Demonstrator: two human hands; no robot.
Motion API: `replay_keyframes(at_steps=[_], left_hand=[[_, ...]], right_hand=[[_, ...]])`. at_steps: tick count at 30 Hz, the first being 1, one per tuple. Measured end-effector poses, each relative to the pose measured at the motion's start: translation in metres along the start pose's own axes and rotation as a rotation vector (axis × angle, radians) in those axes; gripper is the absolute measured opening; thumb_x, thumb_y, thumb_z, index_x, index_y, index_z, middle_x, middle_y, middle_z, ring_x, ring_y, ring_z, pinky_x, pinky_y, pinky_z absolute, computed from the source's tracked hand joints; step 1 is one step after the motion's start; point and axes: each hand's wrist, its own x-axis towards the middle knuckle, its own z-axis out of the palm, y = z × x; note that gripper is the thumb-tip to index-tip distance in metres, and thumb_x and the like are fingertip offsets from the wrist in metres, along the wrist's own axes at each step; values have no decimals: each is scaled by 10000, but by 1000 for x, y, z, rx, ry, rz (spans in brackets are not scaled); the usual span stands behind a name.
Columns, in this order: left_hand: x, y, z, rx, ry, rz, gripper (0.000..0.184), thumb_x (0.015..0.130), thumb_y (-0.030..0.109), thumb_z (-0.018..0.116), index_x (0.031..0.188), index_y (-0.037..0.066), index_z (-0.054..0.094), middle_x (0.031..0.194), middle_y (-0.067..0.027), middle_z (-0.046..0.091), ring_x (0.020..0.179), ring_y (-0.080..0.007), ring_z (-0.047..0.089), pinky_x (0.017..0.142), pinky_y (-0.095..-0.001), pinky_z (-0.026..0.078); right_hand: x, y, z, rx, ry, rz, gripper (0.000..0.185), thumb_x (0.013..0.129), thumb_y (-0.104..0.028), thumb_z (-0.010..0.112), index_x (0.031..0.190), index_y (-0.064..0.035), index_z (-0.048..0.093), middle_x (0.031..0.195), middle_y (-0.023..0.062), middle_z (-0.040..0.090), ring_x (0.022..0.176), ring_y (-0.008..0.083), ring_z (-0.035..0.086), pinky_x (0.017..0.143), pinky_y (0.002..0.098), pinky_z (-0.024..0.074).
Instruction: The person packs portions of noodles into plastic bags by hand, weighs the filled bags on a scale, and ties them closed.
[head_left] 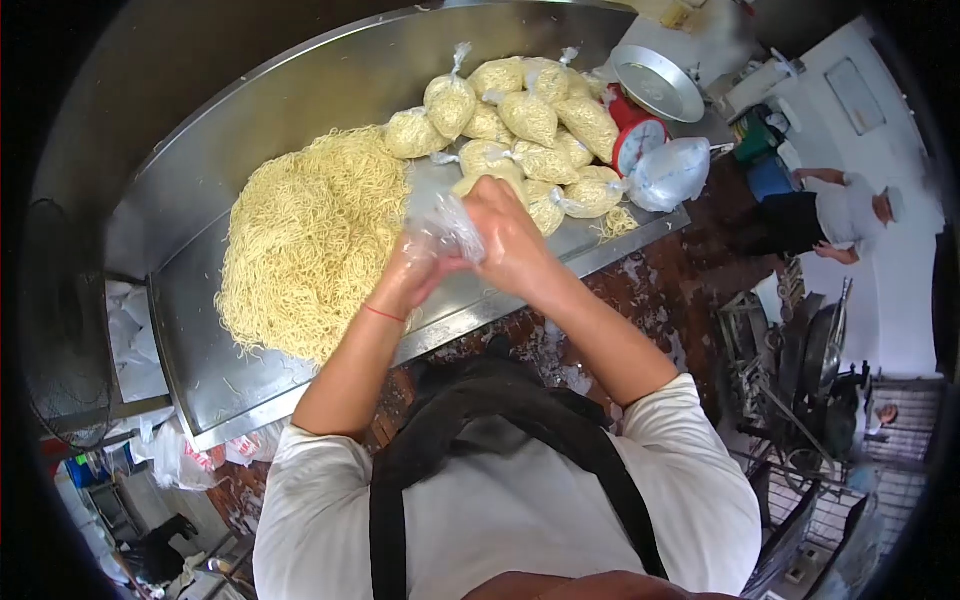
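Both my hands are together over the front part of the metal table, with a crumpled clear plastic bag (447, 228) between them. My right hand (510, 238) is closed, its fingers wrapped round the plastic. On the other side my left hand (424, 268), below a red string at the wrist, grips the bag too, its fingers partly hidden by the plastic. Left of my hands lies a large heap of loose yellow noodles (310, 240). Beyond them, several tied bags of noodles (527, 118) are piled up.
A red dial scale (640, 145) with a round metal pan (658, 84) stands right of the pile, beside a bundle of clear plastic bags (670, 175). The steel table (210, 370) has a raised back wall. Another person (845, 215) stands at right on the wet floor.
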Motion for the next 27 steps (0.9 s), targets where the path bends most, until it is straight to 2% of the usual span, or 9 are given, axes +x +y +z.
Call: replay_keyframes(at_steps=[3,6,9,14,16,18,20,23,27], left_hand=[[22,-37,2,-379,-45,-117,447,1008,390,505,1101,-41,577,997,-152,659,868,-264,664,818,-361,555],[21,-63,3,-475,45,-279,389,1018,325,497,1127,-44,556,1020,-152,648,936,-276,644,870,-397,535],[21,-90,-9,-396,140,-403,324,1021,279,493,1087,-30,564,998,-145,639,919,-282,621,885,-434,512],[41,-149,-74,-249,109,-288,151,984,139,509,909,42,597,831,-51,607,827,-220,607,770,-372,506],[25,-138,-60,259,141,-139,144,961,102,521,855,79,615,781,-6,607,713,-184,552,714,-302,458],[32,-161,-92,723,-38,163,156,951,121,540,830,55,614,767,-45,617,669,-212,530,706,-314,452],[29,-137,-86,1149,-122,209,153,935,132,557,837,31,616,796,-117,630,695,-272,550,719,-349,455],[31,-113,-73,1525,-210,537,118,904,111,591,848,12,622,824,-171,629,726,-339,563,720,-381,461],[70,-142,-113,1421,-204,483,64,884,77,622,872,14,632,846,-179,631,801,-350,570,731,-396,461]], right_hand=[[-30,0,4,-283,89,67,191,769,-117,650,950,-61,669,970,178,542,927,353,527,742,454,388],[-71,22,29,-167,76,-2,314,683,-42,668,995,-54,628,892,171,529,834,378,521,716,451,418],[-108,51,55,115,-175,103,299,786,-77,674,1079,-49,622,899,148,590,840,316,587,709,412,454],[-136,65,72,918,-110,757,236,1002,-254,559,1028,-23,598,772,-8,595,671,131,570,601,301,471],[-162,112,105,1418,-12,1036,241,1005,-267,555,1009,-30,599,759,-24,586,644,112,555,582,291,466],[-162,125,124,1185,-35,1012,230,986,-264,577,973,-38,612,752,39,611,646,179,577,591,339,468],[-152,136,145,269,134,398,208,933,-235,627,908,-28,616,750,130,618,669,292,600,619,400,477],[-120,139,152,105,69,401,182,856,-178,665,884,-3,621,800,195,629,744,376,617,674,430,492],[-107,172,185,147,47,521,137,824,-82,661,932,-1,640,837,199,652,789,358,645,699,405,511]])
